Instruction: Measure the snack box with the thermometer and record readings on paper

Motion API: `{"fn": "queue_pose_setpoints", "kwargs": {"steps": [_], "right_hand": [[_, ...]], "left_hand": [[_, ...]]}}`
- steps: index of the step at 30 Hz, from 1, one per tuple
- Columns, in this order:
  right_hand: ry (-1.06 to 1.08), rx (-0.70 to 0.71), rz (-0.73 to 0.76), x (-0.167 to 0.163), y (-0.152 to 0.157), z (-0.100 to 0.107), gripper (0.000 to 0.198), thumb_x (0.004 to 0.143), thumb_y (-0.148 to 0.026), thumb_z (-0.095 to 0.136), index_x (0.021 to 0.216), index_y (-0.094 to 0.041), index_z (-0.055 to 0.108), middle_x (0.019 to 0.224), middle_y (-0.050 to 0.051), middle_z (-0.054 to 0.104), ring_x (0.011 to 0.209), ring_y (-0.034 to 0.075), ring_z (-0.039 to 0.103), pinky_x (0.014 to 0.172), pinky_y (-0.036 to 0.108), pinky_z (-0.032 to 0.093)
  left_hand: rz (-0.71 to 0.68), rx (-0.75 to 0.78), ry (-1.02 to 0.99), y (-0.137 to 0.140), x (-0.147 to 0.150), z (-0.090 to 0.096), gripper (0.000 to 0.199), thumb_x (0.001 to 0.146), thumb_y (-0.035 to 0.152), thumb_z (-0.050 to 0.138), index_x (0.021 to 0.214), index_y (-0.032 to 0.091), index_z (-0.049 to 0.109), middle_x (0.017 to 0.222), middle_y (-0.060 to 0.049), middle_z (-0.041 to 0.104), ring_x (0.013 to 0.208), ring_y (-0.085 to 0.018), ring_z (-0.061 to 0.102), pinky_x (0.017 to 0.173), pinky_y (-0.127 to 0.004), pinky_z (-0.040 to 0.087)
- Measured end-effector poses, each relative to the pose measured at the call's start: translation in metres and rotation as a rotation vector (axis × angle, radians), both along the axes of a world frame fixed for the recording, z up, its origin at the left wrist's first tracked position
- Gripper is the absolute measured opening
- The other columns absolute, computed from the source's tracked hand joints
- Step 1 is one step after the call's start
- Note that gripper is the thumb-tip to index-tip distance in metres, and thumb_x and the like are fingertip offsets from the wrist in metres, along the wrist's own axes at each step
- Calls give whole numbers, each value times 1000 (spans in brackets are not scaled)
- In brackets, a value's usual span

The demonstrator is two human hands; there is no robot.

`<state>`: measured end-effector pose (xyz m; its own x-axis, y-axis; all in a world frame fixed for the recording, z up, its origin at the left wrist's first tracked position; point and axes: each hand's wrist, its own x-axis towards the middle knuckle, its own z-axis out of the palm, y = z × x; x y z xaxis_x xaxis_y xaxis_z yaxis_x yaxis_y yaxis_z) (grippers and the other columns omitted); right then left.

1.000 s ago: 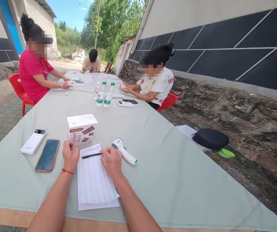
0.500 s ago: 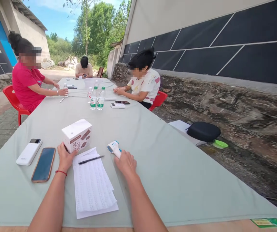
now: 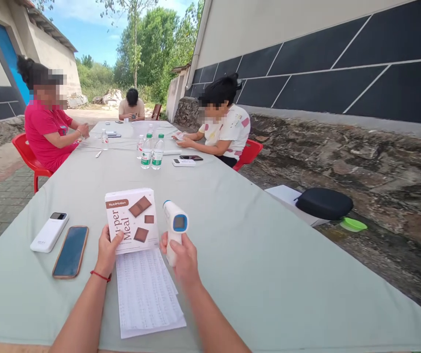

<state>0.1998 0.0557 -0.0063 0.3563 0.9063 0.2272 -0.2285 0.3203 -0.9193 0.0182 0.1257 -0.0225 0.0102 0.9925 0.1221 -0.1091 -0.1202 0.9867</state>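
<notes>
My left hand (image 3: 109, 250) is closed around the lower left edge of a white box (image 3: 144, 208) with brown chocolate-like squares printed on its front, the thumb across that face. The box stands tilted up over the top of some written sheets of paper (image 3: 147, 294). In my right hand (image 3: 183, 257) is a white and blue infrared thermometer (image 3: 175, 218), gripped by its handle and held upright, its small screen facing me. The thermometer is just right of the box, apart from it. The pen seen earlier on the paper is hidden now.
Left of my hands lie a white power bank (image 3: 49, 233) and a phone (image 3: 71, 251). Several water bottles (image 3: 146, 152) stand mid-table, near another power bank (image 3: 184, 163). People sit along both sides and at the far end. A black case (image 3: 324, 203) rests beyond the table's right edge.
My left hand has turned the box so its printed front faces me. My right hand has raised the thermometer upright from the table. The person in pink has let go of a bottle.
</notes>
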Motion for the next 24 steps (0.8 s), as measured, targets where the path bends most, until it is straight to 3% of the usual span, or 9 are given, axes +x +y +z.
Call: {"fn": "queue_pose_setpoints", "kwargs": {"steps": [2,5,12,24], "right_hand": [[52,51,128,-12,-6,1,22,78,-43,56,77,-20,54,63,-1,52,54,13,44,53,29,36],[29,14,213,-24,-9,-4,27,81,-46,58,76,-20,53,61,-2,51,54,12,44,54,28,36],[45,-103,168,-29,-5,-13,33,82,-50,62,75,-20,51,54,-5,48,53,11,41,54,26,33],[9,-95,178,-26,-2,-18,32,85,-50,60,86,-18,56,57,-5,49,55,11,43,57,26,35]], "left_hand": [[-50,-7,49,-3,4,-1,67,68,54,76,116,13,55,118,-15,67,108,-28,64,92,-41,51],[-60,-19,92,-4,6,-1,65,67,53,77,114,14,57,114,-13,69,103,-28,66,89,-40,52],[-58,-35,93,-3,6,-2,65,66,52,78,113,13,58,112,-13,69,102,-27,66,88,-39,52],[-21,-85,94,-2,8,1,67,55,46,83,109,14,58,109,-13,71,98,-27,67,86,-40,53]]}}
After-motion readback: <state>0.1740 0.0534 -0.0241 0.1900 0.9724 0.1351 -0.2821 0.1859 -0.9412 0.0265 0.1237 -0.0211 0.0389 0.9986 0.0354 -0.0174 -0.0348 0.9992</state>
